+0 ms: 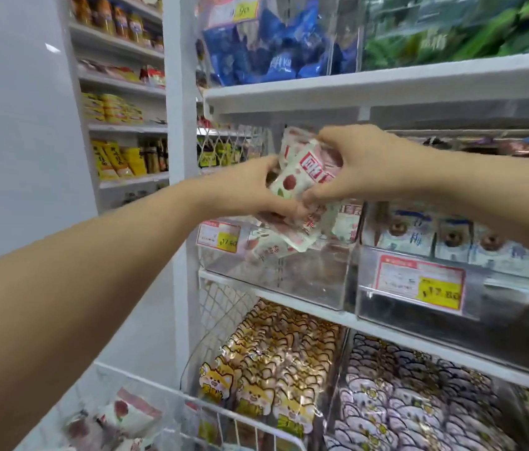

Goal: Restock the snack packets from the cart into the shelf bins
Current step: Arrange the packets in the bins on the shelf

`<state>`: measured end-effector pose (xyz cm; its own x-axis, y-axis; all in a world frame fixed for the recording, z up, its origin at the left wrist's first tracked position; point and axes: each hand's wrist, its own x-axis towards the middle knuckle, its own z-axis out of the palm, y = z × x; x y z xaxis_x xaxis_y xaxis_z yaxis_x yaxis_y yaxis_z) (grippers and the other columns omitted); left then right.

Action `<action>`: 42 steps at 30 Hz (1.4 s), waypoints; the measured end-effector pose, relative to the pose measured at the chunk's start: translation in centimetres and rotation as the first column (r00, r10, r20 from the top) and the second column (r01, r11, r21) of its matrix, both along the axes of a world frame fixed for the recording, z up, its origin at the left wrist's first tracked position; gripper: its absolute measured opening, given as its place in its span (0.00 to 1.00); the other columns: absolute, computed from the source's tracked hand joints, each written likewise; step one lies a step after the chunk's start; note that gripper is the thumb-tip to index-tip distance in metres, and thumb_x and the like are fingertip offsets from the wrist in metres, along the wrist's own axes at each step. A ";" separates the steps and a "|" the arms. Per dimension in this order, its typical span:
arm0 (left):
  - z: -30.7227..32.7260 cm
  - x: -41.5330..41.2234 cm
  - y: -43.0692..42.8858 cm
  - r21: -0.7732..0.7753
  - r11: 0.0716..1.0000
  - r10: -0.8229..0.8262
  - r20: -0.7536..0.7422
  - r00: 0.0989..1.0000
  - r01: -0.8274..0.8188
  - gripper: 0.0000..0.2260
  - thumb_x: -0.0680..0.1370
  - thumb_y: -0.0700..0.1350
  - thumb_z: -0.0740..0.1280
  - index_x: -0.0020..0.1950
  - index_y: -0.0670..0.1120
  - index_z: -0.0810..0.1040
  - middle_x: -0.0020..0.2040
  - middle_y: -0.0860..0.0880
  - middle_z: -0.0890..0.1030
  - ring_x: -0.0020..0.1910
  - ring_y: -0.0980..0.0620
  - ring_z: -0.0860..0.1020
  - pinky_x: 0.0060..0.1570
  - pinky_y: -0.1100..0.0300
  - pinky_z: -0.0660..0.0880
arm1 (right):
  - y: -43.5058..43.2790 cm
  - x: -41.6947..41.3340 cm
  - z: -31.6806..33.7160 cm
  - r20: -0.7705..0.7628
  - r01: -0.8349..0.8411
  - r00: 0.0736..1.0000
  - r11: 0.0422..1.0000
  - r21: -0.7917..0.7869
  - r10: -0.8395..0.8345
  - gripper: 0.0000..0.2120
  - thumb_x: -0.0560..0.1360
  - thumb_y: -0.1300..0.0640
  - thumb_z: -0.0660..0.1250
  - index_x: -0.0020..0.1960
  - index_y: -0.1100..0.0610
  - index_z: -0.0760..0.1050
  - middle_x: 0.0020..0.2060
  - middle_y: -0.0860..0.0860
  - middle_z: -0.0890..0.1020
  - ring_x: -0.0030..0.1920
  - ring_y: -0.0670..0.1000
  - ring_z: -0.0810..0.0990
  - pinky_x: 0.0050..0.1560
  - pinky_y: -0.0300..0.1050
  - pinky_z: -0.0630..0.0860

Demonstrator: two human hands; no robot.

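Observation:
Both hands hold a bunch of white-and-red snack packets above the clear shelf bin on the middle shelf. My left hand grips the bunch from the left and below. From the right, my right hand curls its fingers over the top of the packets. A few packets of the same kind lie in the bin under the hands. More of them lie in the white wire cart at the bottom left.
A second clear bin with a yellow price tag holds blue-white packets to the right. The shelf board above hangs close over the hands. Lower bins hold yellow and purple packets. A white upright post stands at left.

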<state>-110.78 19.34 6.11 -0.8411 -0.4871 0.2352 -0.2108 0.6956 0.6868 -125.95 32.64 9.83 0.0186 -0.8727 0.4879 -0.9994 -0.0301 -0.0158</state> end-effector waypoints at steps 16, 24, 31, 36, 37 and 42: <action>-3.1 -7.7 -7.7 0.061 0.996 -0.085 0.535 0.840 0.061 0.37 0.63 0.66 0.79 0.65 0.47 0.77 0.60 0.49 0.83 0.63 0.46 0.80 0.66 0.44 0.75 | -9.1 -5.7 -0.7 0.187 0.047 0.956 0.745 0.666 -0.227 0.16 0.70 0.55 0.77 0.54 0.58 0.78 0.40 0.49 0.88 0.37 0.48 0.87 0.33 0.37 0.80; -3.5 -8.3 -9.4 -0.374 0.916 0.133 0.618 0.775 0.142 0.35 0.69 0.59 0.79 0.71 0.51 0.70 0.63 0.54 0.77 0.49 0.53 0.79 0.53 0.56 0.77 | -10.7 -6.5 -1.4 -0.076 0.199 0.976 0.688 0.698 -0.206 0.23 0.66 0.49 0.80 0.56 0.53 0.76 0.43 0.46 0.87 0.41 0.48 0.87 0.42 0.40 0.82; -3.9 -10.8 -9.2 -0.624 0.759 0.427 0.691 0.584 0.183 0.49 0.68 0.68 0.74 0.80 0.52 0.55 0.70 0.43 0.64 0.63 0.41 0.74 0.60 0.49 0.75 | -11.3 -6.8 -1.8 -0.169 0.266 0.963 0.662 0.701 -0.208 0.22 0.65 0.45 0.81 0.53 0.52 0.77 0.45 0.47 0.85 0.44 0.49 0.84 0.39 0.41 0.76; -4.7 -11.8 -8.9 -0.678 0.681 0.484 0.700 0.525 0.276 0.45 0.74 0.68 0.68 0.81 0.52 0.47 0.74 0.41 0.54 0.67 0.36 0.70 0.62 0.51 0.70 | -11.1 -6.5 -1.8 -0.233 0.301 0.953 0.666 0.683 -0.192 0.24 0.65 0.42 0.79 0.55 0.51 0.77 0.45 0.45 0.84 0.44 0.46 0.82 0.38 0.38 0.73; -4.7 -11.5 -9.0 -0.660 0.689 0.473 0.722 0.505 0.300 0.41 0.75 0.68 0.66 0.80 0.56 0.49 0.74 0.41 0.53 0.67 0.35 0.69 0.61 0.53 0.70 | -11.1 -6.5 -1.8 -0.232 0.302 0.953 0.661 0.687 -0.195 0.25 0.65 0.42 0.79 0.56 0.52 0.77 0.45 0.45 0.84 0.44 0.45 0.82 0.38 0.38 0.73; -4.8 -11.0 -10.0 -0.660 0.615 0.464 0.745 0.479 0.431 0.26 0.79 0.59 0.64 0.76 0.63 0.60 0.75 0.39 0.53 0.64 0.38 0.71 0.61 0.45 0.74 | -11.1 -6.4 -1.8 -0.251 0.318 0.948 0.662 0.679 -0.197 0.26 0.67 0.41 0.78 0.59 0.52 0.76 0.45 0.44 0.82 0.43 0.44 0.79 0.38 0.36 0.72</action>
<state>-121.77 9.34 1.30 -0.7930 -0.5396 -0.2829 -0.3258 0.7680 -0.5514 -132.30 21.57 8.07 -0.2437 -0.9341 -0.2610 -0.9572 0.1883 0.2199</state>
